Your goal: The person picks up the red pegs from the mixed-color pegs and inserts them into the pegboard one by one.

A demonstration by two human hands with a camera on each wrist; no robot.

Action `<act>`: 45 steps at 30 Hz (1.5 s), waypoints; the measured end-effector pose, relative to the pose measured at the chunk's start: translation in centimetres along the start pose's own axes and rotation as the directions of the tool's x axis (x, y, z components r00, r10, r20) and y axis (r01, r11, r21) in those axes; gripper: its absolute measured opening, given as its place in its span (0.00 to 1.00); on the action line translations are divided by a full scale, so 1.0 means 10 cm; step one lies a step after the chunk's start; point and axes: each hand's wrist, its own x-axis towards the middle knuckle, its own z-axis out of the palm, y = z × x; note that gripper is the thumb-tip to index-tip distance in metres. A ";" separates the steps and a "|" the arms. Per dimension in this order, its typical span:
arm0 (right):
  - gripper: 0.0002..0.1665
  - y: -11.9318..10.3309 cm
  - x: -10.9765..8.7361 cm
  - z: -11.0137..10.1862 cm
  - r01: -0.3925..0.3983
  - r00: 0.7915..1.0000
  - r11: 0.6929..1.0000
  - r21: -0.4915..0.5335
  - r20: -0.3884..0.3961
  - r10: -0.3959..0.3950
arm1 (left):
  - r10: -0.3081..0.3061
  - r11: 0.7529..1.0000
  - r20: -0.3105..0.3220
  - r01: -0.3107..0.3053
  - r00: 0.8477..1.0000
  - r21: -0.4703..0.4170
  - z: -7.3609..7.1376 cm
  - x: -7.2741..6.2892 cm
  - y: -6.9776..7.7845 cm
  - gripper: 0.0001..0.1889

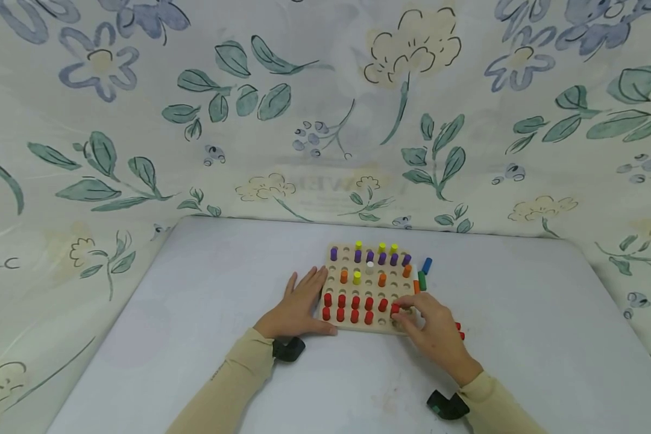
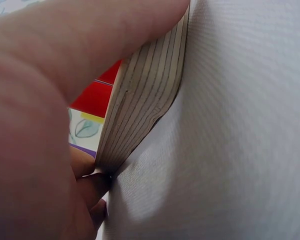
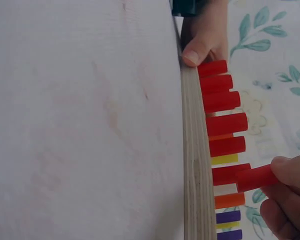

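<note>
A wooden pegboard (image 1: 366, 328) lies on the white table, its layered edge (image 3: 192, 150) filling the middle of the right wrist view. My left hand (image 1: 298, 304) rests along its left side with fingers extended, the thumb (image 2: 105, 40) against the front edge. Between thumb and fingers my right hand (image 1: 436, 331) pinches a red peg (image 3: 255, 178), held over the board's front right part. It is tilted in the right wrist view, its end close to a standing red peg (image 3: 225, 175). Red pegs (image 1: 355, 316) fill much of the two front rows.
Purple pegs (image 1: 382, 258), yellow pegs (image 1: 358, 245), orange pegs (image 1: 382, 279) and a white peg (image 1: 370, 266) stand farther back. Right of the board lie a blue peg (image 1: 427, 265), a green peg (image 1: 422, 280) and red pegs (image 1: 460, 335). A flowered cloth (image 1: 325, 181) hangs behind the table.
</note>
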 end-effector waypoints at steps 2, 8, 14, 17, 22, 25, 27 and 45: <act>0.15 -0.01 0.00 0.01 -0.012 1.000 1.000 0.008 0.009 0.012 | 0.000 1.000 0.000 0.000 1.000 0.000 0.00 0.00 0.00 0.64; 0.15 -0.03 0.00 0.04 -0.060 0.997 0.998 0.024 0.042 0.059 | 0.005 1.000 -0.006 -0.005 1.000 0.007 0.00 0.02 -0.02 0.65; 0.15 -0.02 0.01 0.06 -0.070 0.996 0.996 0.046 0.059 0.067 | 0.005 1.000 -0.006 -0.005 1.000 0.004 0.00 0.02 -0.02 0.65; 0.15 -0.02 0.00 0.07 -0.070 0.995 0.996 0.050 0.076 0.066 | 0.006 1.000 -0.004 -0.006 1.000 0.003 0.00 0.01 -0.01 0.64; 0.16 -0.04 0.00 0.07 -0.072 0.994 0.996 0.044 0.087 0.068 | 0.004 1.000 -0.001 -0.004 1.000 -0.002 -0.01 0.00 0.01 0.64; 0.16 -0.05 0.00 0.08 -0.080 0.992 0.996 0.027 0.096 0.077 | 0.004 1.000 0.000 -0.004 1.000 0.001 -0.01 0.00 0.01 0.64; 0.16 -0.05 0.01 0.09 -0.088 0.991 0.996 0.018 0.104 0.085 | 0.004 1.000 0.001 -0.004 1.000 0.002 -0.01 0.00 0.01 0.64; 0.14 -0.08 0.02 0.09 -0.124 0.981 0.992 0.025 0.152 0.118 | 0.002 1.000 -0.003 -0.002 1.000 -0.005 0.01 0.01 -0.01 0.65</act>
